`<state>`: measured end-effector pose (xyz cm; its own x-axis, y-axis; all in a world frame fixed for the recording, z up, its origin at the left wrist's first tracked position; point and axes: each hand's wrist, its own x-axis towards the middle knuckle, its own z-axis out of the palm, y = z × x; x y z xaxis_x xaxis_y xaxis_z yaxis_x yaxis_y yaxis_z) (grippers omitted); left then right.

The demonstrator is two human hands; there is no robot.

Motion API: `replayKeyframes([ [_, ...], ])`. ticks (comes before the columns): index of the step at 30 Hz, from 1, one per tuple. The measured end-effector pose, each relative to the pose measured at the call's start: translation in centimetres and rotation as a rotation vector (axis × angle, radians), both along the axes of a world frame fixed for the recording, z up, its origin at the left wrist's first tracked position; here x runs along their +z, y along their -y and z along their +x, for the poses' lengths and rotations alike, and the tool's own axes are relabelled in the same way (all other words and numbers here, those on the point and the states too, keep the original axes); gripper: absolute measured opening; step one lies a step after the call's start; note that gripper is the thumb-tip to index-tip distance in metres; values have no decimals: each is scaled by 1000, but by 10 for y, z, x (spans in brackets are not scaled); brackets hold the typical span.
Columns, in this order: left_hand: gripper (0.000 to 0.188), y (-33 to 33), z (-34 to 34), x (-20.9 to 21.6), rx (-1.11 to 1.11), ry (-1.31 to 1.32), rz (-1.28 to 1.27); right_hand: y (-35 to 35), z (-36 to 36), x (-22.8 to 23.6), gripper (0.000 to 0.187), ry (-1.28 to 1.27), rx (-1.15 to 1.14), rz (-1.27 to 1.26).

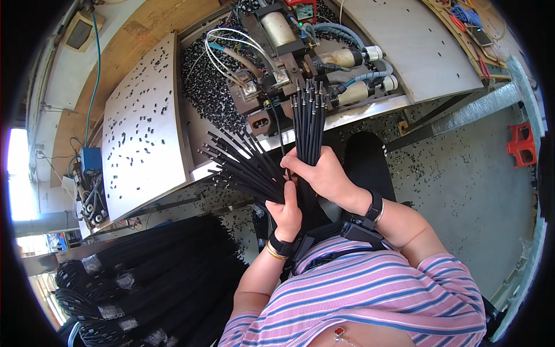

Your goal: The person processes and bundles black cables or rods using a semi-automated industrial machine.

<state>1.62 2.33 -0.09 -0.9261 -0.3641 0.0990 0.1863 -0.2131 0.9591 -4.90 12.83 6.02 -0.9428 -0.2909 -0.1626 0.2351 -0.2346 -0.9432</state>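
My left hand (285, 215) is closed around a bundle of black cables (240, 165), whose stripped-looking tips fan out to the upper left. Closed on a second, tighter bundle of black cables (309, 130) is my right hand (324, 178); these stand nearly upright with their tips by the machine (263, 122). One single black cable (279, 128) runs from between my two thumbs up to the machine's front block. Both hands are close together, and the lower parts of the bundles are hidden behind them.
Black scraps (211, 87) are heaped around the machine and scattered over the metal table panel (141, 139) on the left. Tied bundles of black cable (156, 277) lie at lower left. A red stool (521, 146) stands on the floor at right. A phone (480, 36) lies upper right.
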Motion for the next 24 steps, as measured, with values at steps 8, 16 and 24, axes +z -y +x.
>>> replayKeyframes([
  [8,14,3,-3,-1,-4,-34,35,6,-4,1,16,-29,-37,-1],
  [16,18,4,-2,-8,14,13,25,-5,-6,0,15,-5,79,11],
  [24,21,1,-7,-10,-114,32,-18,-15,-6,2,17,-139,79,211],
])
